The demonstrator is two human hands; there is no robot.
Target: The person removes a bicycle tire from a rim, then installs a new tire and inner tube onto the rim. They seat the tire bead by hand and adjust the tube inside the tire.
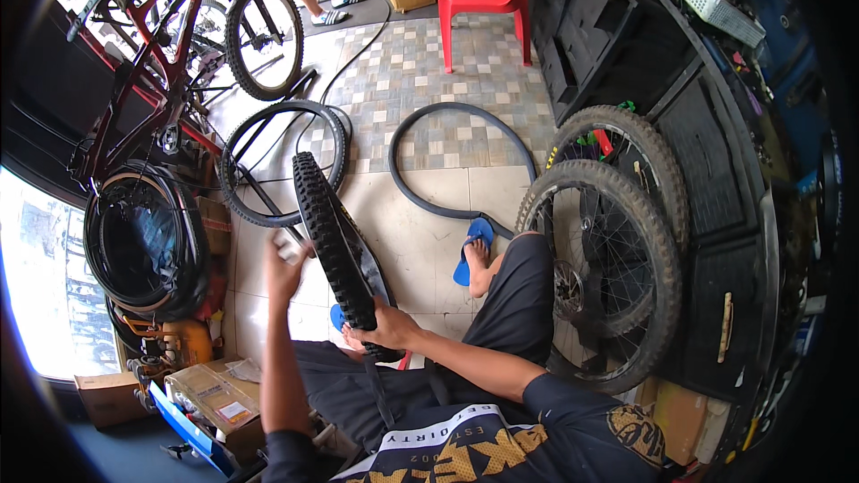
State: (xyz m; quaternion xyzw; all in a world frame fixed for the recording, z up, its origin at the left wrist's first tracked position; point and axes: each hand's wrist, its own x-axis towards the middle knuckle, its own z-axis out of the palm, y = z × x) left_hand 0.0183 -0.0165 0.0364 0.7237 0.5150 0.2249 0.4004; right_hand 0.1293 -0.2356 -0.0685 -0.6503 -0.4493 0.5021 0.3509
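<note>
Tiles (425,273) cover the floor. Fingers of the right hand (394,326) are clamped on the low end of one bumpy tire (324,233), mid-frame, maybe to keep it steady. The left hand (284,268) is blurry; I can't tell how its fingers are. Farther out, one loose tire (339,145) and one looped black tube (396,156) lie flat. Two wheels (653,219) stand close together at right, maybe to save room. One red chair (483,0) stands up top.
</note>
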